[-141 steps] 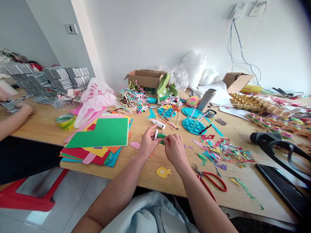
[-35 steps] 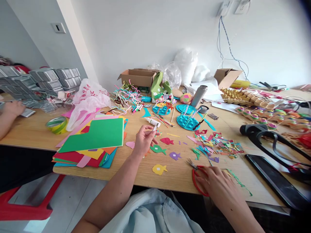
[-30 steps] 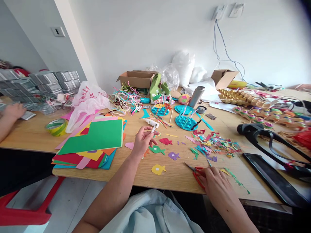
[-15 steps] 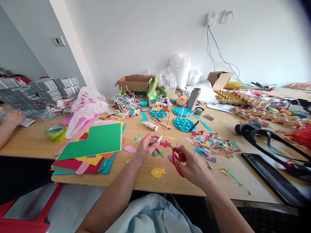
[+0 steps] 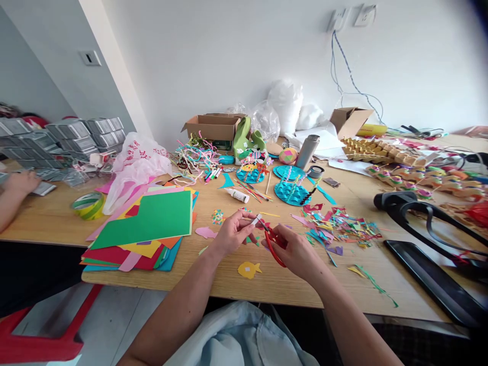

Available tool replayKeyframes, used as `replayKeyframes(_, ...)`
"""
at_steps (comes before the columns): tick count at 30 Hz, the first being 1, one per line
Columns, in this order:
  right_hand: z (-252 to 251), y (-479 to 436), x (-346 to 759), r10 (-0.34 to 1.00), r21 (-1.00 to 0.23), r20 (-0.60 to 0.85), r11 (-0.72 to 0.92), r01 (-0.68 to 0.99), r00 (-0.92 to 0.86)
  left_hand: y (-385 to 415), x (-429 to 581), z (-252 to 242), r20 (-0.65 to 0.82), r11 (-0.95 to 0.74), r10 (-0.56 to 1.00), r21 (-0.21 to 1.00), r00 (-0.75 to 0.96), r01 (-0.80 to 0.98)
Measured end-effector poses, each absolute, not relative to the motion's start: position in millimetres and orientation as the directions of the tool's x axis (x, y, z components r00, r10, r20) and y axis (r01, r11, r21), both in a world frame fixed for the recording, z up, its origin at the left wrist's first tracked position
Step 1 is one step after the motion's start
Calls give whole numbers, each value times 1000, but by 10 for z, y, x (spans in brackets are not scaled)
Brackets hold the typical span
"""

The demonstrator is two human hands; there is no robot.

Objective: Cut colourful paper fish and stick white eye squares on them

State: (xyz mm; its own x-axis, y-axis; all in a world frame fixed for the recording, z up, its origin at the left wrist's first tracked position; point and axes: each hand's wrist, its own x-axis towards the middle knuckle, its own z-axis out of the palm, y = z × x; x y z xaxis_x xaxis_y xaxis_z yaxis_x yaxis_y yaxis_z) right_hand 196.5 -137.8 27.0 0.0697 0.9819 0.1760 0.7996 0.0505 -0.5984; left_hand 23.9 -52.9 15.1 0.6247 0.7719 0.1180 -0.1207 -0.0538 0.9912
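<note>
My left hand (image 5: 232, 234) pinches a small white strip (image 5: 256, 220), which looks like paper or tape. Red-handled scissors (image 5: 272, 246) are in my right hand (image 5: 295, 251), their blades at the strip's free end. Below my hands a yellow paper fish (image 5: 249, 270) lies flat with a small white square on it. A pink paper fish shape (image 5: 206, 232) is left of my left hand. Green and red paper shapes lie partly hidden beneath my fingers.
Stacked coloured paper (image 5: 152, 223) lies to the left beside yellow tape (image 5: 88, 205). Paper scraps (image 5: 343, 226) spread to the right, near a black tray (image 5: 423, 279). Blue egg-carton pieces (image 5: 292, 193), a glue bottle (image 5: 239, 195) and a grey flask (image 5: 308, 151) stand farther back. Another person's hand (image 5: 21, 183) is far left.
My right hand has brought the scissors up and left, so the blades now meet the white strip. My left hand still holds the strip. The view has shifted slightly.
</note>
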Motion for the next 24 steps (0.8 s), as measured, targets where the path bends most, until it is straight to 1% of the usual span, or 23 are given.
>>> replayKeyframes(8, 218, -1361, 2000, 993, -700, 108, 36, 713, 56, -526, 243, 143, 117, -58, 755, 992, 645, -113)
replayKeyframes(24, 202, -1356, 1989, 996, -801, 77, 32, 598, 50, -539, 236, 155, 127, -69, 759, 991, 638, -115)
